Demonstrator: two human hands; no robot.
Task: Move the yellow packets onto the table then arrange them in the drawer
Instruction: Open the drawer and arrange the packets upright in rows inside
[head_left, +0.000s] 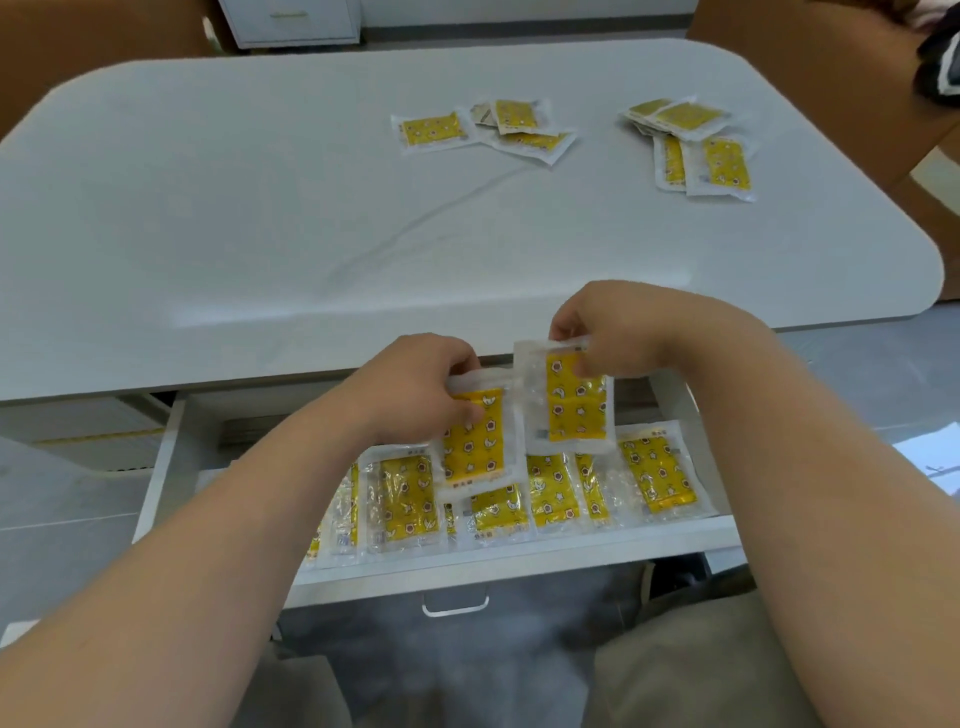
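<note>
Both forearms reach over the open drawer (519, 564). The left hand (415, 387) pinches the top of one yellow packet (475, 447). The right hand (618, 332) pinches a second packet (569, 405) just beside it, both hanging upright. Clear-edged, star-printed drawer packets (657, 473) lie in a row below, and loose packets (431, 132) are scattered on the worktop (260, 208).

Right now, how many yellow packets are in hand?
2. Left packet: pinched by the left hand over the open drawer. Right packet: pinched by the right hand, beside it and slightly higher. Another stuck behind either could be hidden.
</note>
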